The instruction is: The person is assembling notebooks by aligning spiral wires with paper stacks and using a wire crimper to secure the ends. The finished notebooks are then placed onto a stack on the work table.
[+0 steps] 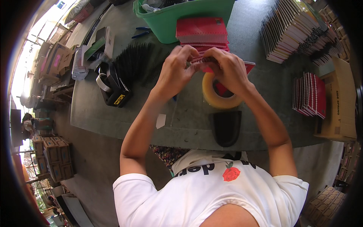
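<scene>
Both my hands meet over the table, fingers pinched along the binding edge of a red notebook [250, 67], which is mostly hidden by my right hand. My left hand [175, 70] is closed at the left end of that edge. My right hand [231, 71] curls over the other end, thumb and fingers together. A dark row of binding wire seems to run between the fingertips, too small to make out fully. Directly beyond my hands stands a stack of red notebooks [201, 29]. Under my right wrist lies a big roll of yellowish tape [211, 97], with red showing through its hole.
A green tub [162, 24] stands behind the stack. At left are a black tape dispenser [113, 89], black binding wires [132, 60] and blue-handled pliers [140, 33]. A black holder [226, 128] lies near the table edge. Spiral notebooks [287, 30] and a cardboard box [337, 102] stand at right.
</scene>
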{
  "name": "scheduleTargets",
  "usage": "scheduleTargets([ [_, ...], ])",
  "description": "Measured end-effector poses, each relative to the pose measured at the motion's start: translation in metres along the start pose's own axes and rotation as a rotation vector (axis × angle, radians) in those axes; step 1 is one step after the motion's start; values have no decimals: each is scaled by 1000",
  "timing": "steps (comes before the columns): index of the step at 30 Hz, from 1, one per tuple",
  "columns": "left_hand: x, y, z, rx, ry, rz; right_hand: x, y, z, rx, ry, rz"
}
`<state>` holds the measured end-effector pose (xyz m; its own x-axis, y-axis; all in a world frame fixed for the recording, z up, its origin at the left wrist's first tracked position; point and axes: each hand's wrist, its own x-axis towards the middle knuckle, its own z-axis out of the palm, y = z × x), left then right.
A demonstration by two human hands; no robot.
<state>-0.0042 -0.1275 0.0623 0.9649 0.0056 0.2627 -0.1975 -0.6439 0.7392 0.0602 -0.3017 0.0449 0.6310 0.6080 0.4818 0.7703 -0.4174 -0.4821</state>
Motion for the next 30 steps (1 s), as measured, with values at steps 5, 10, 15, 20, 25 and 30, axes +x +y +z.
scheduleTargets([
  [5, 1, -5, 3, 118, 114, 253, -3, 0, -4, 41, -40, 22],
  [10, -45, 26, 43, 279, -30, 172, -1, 2, 1, -77, 171, 24],
  [15, -90, 34, 90, 298, -330, 38, -8, 9, -3, -148, 32, 25],
  [20, -100, 18, 90, 12, -272, 133, -8, 4, -4, -242, 101, 112],
  [25, -109, 23, 98, -173, -625, -46, -8, 5, -16, -253, 3, 74],
  [30, -91, 37, 134, -474, -723, -46, -8, 7, -37, -312, -136, 189],
])
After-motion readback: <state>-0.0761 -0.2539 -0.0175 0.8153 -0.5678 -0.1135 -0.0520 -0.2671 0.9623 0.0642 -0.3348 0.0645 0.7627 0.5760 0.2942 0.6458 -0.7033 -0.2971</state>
